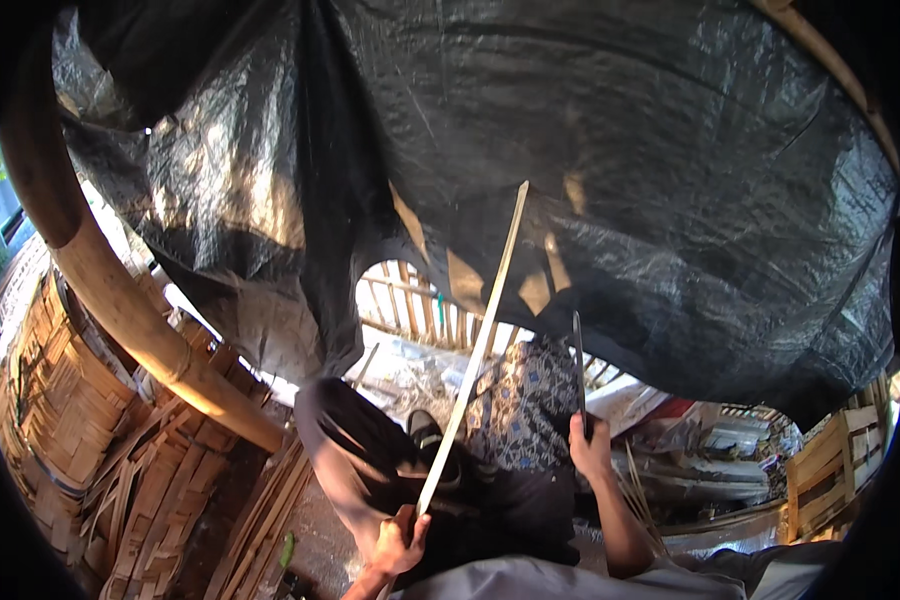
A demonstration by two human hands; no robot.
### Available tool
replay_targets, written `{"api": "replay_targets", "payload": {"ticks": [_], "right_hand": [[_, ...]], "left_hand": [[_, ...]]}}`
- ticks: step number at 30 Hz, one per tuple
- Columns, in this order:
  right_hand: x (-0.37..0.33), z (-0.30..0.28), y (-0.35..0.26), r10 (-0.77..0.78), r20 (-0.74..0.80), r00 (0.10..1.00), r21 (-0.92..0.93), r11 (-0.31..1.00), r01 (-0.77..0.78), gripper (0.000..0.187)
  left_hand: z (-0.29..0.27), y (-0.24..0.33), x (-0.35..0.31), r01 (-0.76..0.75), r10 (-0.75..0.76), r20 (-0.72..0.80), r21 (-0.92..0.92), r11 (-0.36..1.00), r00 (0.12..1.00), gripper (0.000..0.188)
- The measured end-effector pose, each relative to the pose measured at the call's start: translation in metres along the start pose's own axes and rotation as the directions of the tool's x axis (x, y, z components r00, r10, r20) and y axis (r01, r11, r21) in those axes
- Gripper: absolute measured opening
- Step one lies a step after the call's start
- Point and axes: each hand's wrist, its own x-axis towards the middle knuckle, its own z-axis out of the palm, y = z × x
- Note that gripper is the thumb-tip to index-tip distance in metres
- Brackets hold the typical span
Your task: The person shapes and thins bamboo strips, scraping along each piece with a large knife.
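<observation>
A long, pale bamboo strip [482,345] slants up and away from my left hand [398,545], whose fingers are closed round its near end. The far tip of the strip stands in front of a black plastic sheet [650,130]. To the right, my right hand [590,447] is wrapped round the handle of a knife [578,360]. Its narrow dark blade points upward, apart from the strip. Below and between the hands are my legs in dark trousers [355,425]. A blue-grey patterned cloth [535,405] lies beyond them.
At the left, a thick bamboo pole [120,300] curves down beside woven bamboo pieces [60,390]. Loose bamboo strips [260,530] lie near my left arm. A slatted bamboo fence [405,300] shows under the sheet. A wooden crate [835,470] stands at the right.
</observation>
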Motion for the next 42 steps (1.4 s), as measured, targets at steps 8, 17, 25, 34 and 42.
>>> {"api": "replay_targets", "payload": {"ticks": [8, 17, 25, 34, 42], "right_hand": [[0.007, -0.015, -0.02, 0.007, 0.019, 1.0, 0.028, 1.0, -0.008, 0.034], [0.059, -0.015, -0.075, -0.122, 0.163, 0.979, -0.131, 0.981, 0.144, 0.033], [0.11, 0.023, -0.086, -0.378, 0.372, 0.848, -0.285, 0.823, 0.492, 0.05], [0.165, 0.061, -0.148, -0.272, 0.728, 0.629, -0.307, 0.69, 0.655, 0.045], [0.185, 0.078, -0.155, -0.366, 0.749, 0.553, -0.198, 0.672, 0.714, 0.053]], "left_hand": [[0.021, 0.034, 0.136, -0.238, 0.221, -0.118, -0.151, 0.96, 0.968, 0.032], [-0.002, 0.067, 0.221, -0.029, 0.059, 0.056, -0.433, 0.901, 0.997, 0.04], [-0.018, 0.115, 0.225, 0.312, -0.048, 0.349, -0.759, 0.572, 0.936, 0.017], [-0.043, 0.128, 0.2, 0.048, 0.099, 0.124, -0.828, 0.559, 0.987, 0.014], [-0.052, 0.122, 0.199, 0.26, 0.021, 0.282, -0.911, 0.321, 0.959, 0.018]]}}
